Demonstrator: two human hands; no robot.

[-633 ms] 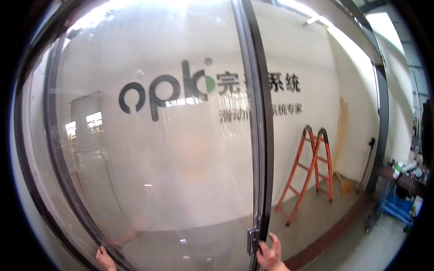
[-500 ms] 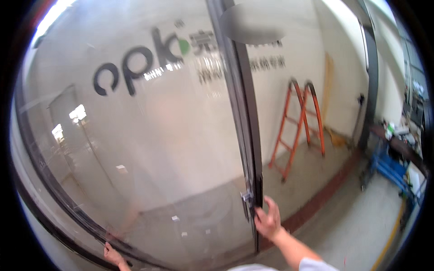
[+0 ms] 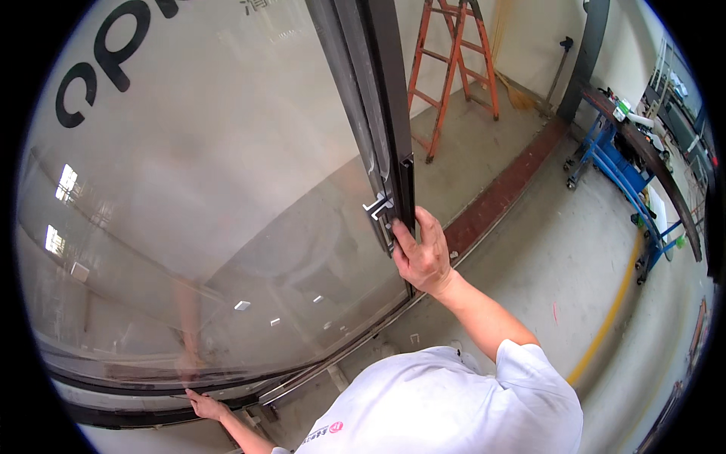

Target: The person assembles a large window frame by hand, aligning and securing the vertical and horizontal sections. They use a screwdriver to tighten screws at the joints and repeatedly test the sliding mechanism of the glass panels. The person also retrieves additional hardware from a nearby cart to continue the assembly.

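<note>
A large glass panel (image 3: 227, 189) in a dark metal frame stands before me. My right hand (image 3: 425, 257) is closed around the dark upright stile (image 3: 387, 113) at the panel's right edge, thumb toward the glass. Just above the thumb, a small silver latch (image 3: 376, 206) sticks out of the stile. At the lower left, my left hand (image 3: 208, 406) has its fingers on the dark bottom rail (image 3: 144, 390), apparently gripping its edge. The fingertips there are small and partly hidden. My arms are spread wide, and the hands are far apart.
Beyond the stile stands an orange stepladder (image 3: 446, 76), with a broom (image 3: 520, 97) near the wall. A reddish floor track (image 3: 507, 181) runs beside it. At right is a blue wheeled cart (image 3: 620, 163) loaded with things. A yellow line (image 3: 605, 333) crosses the grey floor.
The view has tilted downward, so the ladder and wall lettering sit higher and my white shirt shows. The right hand remains at the stile below the latch; the left remains at the bottom rail.
</note>
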